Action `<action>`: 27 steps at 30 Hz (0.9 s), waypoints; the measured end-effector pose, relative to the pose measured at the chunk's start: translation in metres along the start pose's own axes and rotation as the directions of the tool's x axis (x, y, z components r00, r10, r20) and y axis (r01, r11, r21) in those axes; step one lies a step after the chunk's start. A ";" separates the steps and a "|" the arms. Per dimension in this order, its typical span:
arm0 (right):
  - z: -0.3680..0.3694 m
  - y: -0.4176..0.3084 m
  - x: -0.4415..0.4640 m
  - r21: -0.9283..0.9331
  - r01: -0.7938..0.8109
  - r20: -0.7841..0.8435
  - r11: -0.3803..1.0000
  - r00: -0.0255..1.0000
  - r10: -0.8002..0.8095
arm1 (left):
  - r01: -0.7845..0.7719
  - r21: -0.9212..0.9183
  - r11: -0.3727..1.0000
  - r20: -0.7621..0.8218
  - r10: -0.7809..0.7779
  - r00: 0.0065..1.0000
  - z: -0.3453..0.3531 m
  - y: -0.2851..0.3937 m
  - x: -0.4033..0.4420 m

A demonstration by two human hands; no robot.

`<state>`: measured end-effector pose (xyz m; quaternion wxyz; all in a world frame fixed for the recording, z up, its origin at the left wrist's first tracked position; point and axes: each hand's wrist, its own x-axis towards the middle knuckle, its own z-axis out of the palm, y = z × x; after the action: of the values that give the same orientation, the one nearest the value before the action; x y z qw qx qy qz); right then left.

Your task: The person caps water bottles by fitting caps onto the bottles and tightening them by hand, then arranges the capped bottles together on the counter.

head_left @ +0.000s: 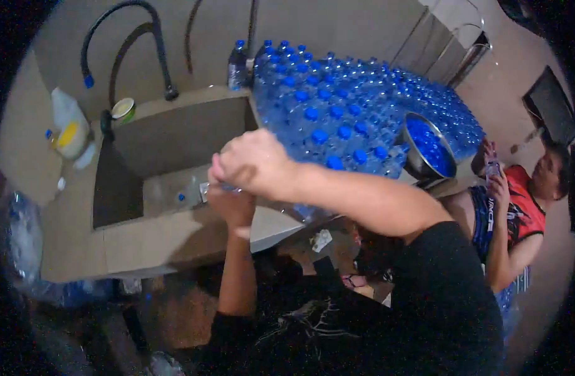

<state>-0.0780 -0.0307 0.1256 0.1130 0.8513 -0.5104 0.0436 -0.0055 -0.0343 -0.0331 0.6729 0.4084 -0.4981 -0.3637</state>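
Note:
Over the front edge of the sink (162, 141), my two hands are closed one above the other. My right hand (255, 155) wraps the top, with my left hand (230, 203) just beneath it. Only a clear, bluish bit of a plastic bottle (232, 187) shows between them; my fingers cover the rest. Left of my hands, clear plastic (190, 187) and a small blue cap (181, 197) appear inside the sink. I cannot tell whether that plastic joins what I hold.
Many blue-capped bottles (325, 119) crowd the counter to the right, beside a metal bowl (419, 156) of blue caps. A black faucet (162, 56) arches behind the sink. A white-and-green cup (123, 109) stands near it. At right, a person (519, 213) holds a bottle.

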 end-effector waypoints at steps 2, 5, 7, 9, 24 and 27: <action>-0.016 0.012 0.002 0.036 0.074 0.077 0.997 0.994 -0.077 | 0.110 0.264 0.958 0.178 -0.160 0.971 -0.009 0.022 0.015; -0.007 0.032 0.006 -0.047 0.460 -0.123 0.886 0.878 -0.463 | -0.012 -0.007 1.000 0.598 0.013 0.802 -0.034 0.005 0.039; -0.009 0.041 0.016 -0.080 0.635 -0.058 0.769 0.767 -0.639 | 0.200 -0.118 0.973 0.753 -0.043 0.656 -0.046 0.015 0.053; -0.005 0.045 0.029 -0.080 0.785 -0.087 0.614 0.608 -0.789 | 0.234 -0.171 0.957 0.808 0.000 0.589 -0.051 0.032 0.065; -0.005 0.025 0.006 -0.178 0.389 -0.107 0.904 0.906 -0.410 | -0.039 0.036 0.999 0.225 0.030 0.974 -0.004 0.027 0.015; -0.005 0.051 0.016 -0.070 0.672 -0.045 0.737 0.736 -0.675 | 0.182 -0.105 0.978 0.560 -0.093 0.823 -0.034 0.039 0.034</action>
<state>-0.1152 -0.0670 0.1407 0.1589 0.9733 -0.1648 0.0160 0.0386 -0.0427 0.0096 0.5020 0.2676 -0.6106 -0.5509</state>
